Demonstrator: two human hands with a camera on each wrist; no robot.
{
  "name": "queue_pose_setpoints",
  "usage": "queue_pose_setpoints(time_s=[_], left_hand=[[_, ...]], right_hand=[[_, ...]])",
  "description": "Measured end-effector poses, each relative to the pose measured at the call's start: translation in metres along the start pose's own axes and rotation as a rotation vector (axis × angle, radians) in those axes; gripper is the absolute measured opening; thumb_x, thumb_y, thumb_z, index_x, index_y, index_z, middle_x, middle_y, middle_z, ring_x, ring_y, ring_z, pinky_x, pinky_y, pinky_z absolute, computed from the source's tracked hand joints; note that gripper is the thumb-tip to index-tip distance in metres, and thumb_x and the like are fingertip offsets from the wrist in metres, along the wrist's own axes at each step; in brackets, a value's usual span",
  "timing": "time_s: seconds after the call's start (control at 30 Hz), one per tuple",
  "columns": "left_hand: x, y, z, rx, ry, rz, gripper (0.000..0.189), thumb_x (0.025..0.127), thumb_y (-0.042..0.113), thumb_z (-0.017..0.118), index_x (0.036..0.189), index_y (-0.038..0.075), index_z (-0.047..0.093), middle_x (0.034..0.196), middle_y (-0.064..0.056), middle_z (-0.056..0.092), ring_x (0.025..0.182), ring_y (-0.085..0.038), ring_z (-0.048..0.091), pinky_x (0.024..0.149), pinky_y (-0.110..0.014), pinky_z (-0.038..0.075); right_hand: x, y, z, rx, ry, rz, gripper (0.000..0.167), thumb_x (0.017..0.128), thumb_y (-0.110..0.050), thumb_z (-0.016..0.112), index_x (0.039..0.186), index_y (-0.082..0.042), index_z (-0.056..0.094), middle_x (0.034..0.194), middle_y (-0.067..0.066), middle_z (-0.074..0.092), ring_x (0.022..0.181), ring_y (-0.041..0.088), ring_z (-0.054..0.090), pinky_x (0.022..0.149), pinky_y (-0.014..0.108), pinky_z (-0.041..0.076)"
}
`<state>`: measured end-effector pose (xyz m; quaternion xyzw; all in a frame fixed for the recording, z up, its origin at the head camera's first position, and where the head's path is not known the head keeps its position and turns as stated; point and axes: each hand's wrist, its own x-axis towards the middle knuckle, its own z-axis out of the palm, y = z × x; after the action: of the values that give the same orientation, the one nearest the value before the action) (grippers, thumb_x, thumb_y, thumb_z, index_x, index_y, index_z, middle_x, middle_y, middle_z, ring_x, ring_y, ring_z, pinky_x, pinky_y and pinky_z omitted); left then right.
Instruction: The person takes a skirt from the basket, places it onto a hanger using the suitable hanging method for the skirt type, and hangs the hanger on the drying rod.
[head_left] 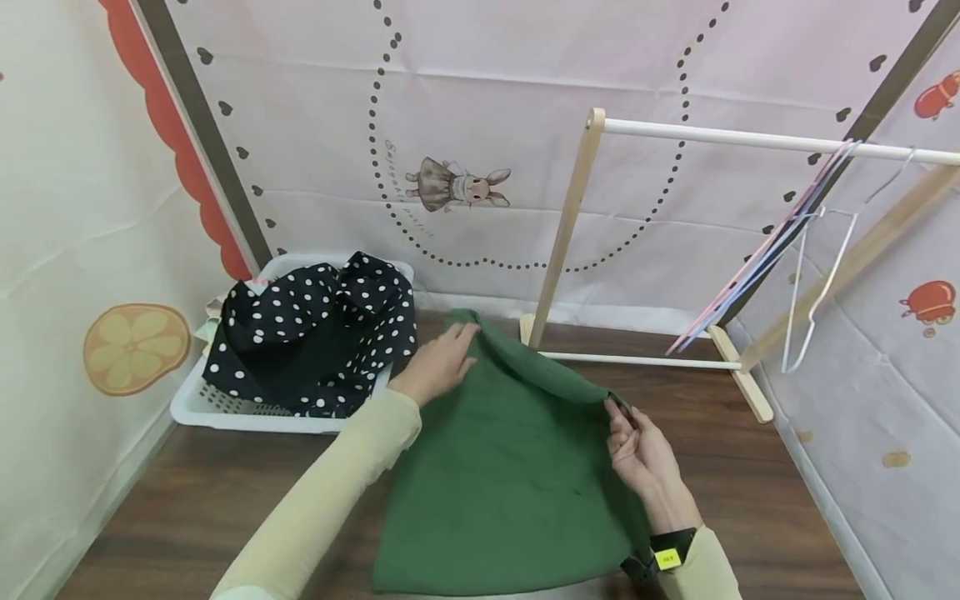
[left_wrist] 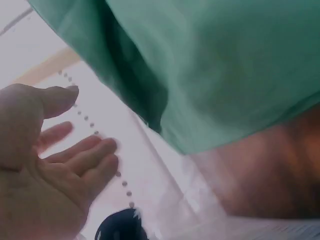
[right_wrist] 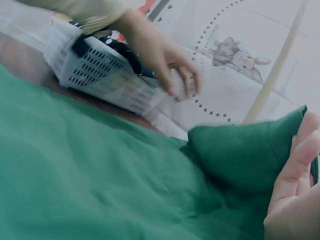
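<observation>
A green garment is spread wide over the floor, with its far edge folded into a raised roll. At the right end of that roll, my right hand grips the fabric; the right wrist view shows the cloth by its thumb and fingers. My left hand is over the garment's far left corner in the head view. Seen from the left wrist, that hand has loosely extended fingers with no cloth between them, and the green fabric hangs beside it.
Left of the garment stands a white laundry basket holding black polka-dot fabric. Behind and to the right is a wooden rack with a white rail. Several hangers hang there. Printed fabric walls enclose the brown floor.
</observation>
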<state>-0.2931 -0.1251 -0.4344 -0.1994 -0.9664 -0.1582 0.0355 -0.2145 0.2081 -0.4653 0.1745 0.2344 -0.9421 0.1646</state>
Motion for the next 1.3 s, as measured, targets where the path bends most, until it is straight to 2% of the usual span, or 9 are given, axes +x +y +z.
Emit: queue_pose_setpoints(time_s=[0.2, 0.27, 0.5, 0.7, 0.8, 0.9, 1.0, 1.17, 1.3], left_hand=[[-0.036, 0.011, 0.024, -0.024, -0.331, -0.043, 0.074, 0.091, 0.045, 0.065, 0.15, 0.012, 0.034, 0.155, -0.017, 0.027, 0.14, -0.043, 0.024, 0.108, -0.057, 0.03], [-0.043, 0.011, 0.032, 0.01, -0.394, -0.034, 0.081, 0.088, 0.053, 0.065, 0.153, 0.018, 0.032, 0.158, -0.015, 0.019, 0.142, -0.045, 0.014, 0.109, -0.059, 0.025], [-0.061, 0.003, 0.043, 0.083, -0.379, -0.056, 0.091, 0.079, 0.059, 0.072, 0.153, 0.024, 0.032, 0.16, -0.007, 0.018, 0.145, -0.038, 0.013, 0.108, -0.058, 0.028], [-0.069, -0.003, 0.045, 0.049, -0.395, -0.026, 0.095, 0.075, 0.057, 0.076, 0.153, 0.025, 0.032, 0.16, -0.007, 0.016, 0.145, -0.036, 0.012, 0.109, -0.058, 0.027], [-0.069, -0.004, 0.046, 0.027, -0.394, -0.017, 0.096, 0.074, 0.056, 0.077, 0.153, 0.025, 0.031, 0.16, -0.008, 0.016, 0.145, -0.035, 0.011, 0.112, -0.057, 0.021], [-0.07, -0.004, 0.046, 0.01, -0.398, -0.03, 0.096, 0.074, 0.054, 0.078, 0.153, 0.025, 0.03, 0.16, -0.009, 0.015, 0.146, -0.035, 0.01, 0.112, -0.058, 0.017], [-0.075, -0.003, 0.044, 0.02, -0.4, -0.043, 0.096, 0.075, 0.054, 0.077, 0.154, 0.025, 0.029, 0.16, -0.009, 0.015, 0.145, -0.036, 0.01, 0.112, -0.058, 0.018], [-0.088, 0.0, 0.039, 0.055, -0.411, -0.064, 0.096, 0.076, 0.055, 0.077, 0.153, 0.023, 0.031, 0.159, -0.012, 0.018, 0.144, -0.039, 0.015, 0.111, -0.06, 0.019], [-0.095, 0.005, 0.033, 0.095, -0.423, -0.099, 0.092, 0.076, 0.054, 0.077, 0.151, 0.021, 0.035, 0.157, -0.014, 0.023, 0.142, -0.041, 0.019, 0.11, -0.06, 0.021]], right_hand=[[0.01, -0.019, 0.004, 0.146, -0.016, -0.004, 0.03, 0.107, -0.029, 0.03, 0.135, -0.021, 0.027, 0.112, 0.005, 0.07, 0.063, 0.011, 0.064, 0.051, 0.018, 0.045], [0.014, -0.025, 0.005, 0.186, -0.001, -0.018, 0.029, 0.107, -0.029, 0.031, 0.134, -0.018, 0.032, 0.112, 0.007, 0.069, 0.069, 0.013, 0.067, 0.052, 0.021, 0.046], [0.021, -0.026, 0.008, 0.34, 0.104, -0.098, 0.02, 0.107, -0.029, 0.033, 0.116, -0.013, 0.038, 0.111, 0.011, 0.065, 0.102, 0.022, 0.066, 0.067, 0.024, 0.053], [0.014, -0.01, 0.008, 0.497, 0.084, -0.161, 0.032, 0.105, -0.036, 0.03, 0.132, -0.018, 0.036, 0.137, 0.004, 0.053, 0.126, 0.022, 0.052, 0.084, 0.023, 0.049], [0.013, -0.005, 0.003, 0.472, 0.022, -0.185, 0.042, 0.104, -0.033, 0.032, 0.146, -0.027, 0.034, 0.153, -0.008, 0.034, 0.139, 0.016, 0.034, 0.101, 0.025, 0.04], [0.016, -0.003, -0.003, 0.141, -0.027, -0.193, 0.05, 0.106, -0.027, 0.032, 0.154, -0.034, 0.022, 0.16, -0.012, 0.012, 0.146, 0.012, 0.012, 0.113, 0.028, 0.023], [0.02, -0.006, -0.009, -0.465, -0.043, -0.196, 0.053, 0.107, -0.025, 0.033, 0.157, -0.022, 0.015, 0.162, -0.004, 0.002, 0.147, 0.015, 0.0, 0.116, 0.031, 0.013], [0.018, -0.004, -0.012, -1.562, -0.086, -0.225, 0.055, 0.104, -0.035, 0.044, 0.15, -0.006, 0.035, 0.159, 0.017, 0.017, 0.145, 0.037, 0.008, 0.113, 0.057, 0.016], [0.007, 0.009, -0.007, -2.071, -0.155, -0.263, 0.062, 0.1, -0.037, 0.054, 0.147, 0.0, 0.038, 0.154, 0.03, 0.017, 0.141, 0.049, 0.005, 0.105, 0.068, 0.019]])
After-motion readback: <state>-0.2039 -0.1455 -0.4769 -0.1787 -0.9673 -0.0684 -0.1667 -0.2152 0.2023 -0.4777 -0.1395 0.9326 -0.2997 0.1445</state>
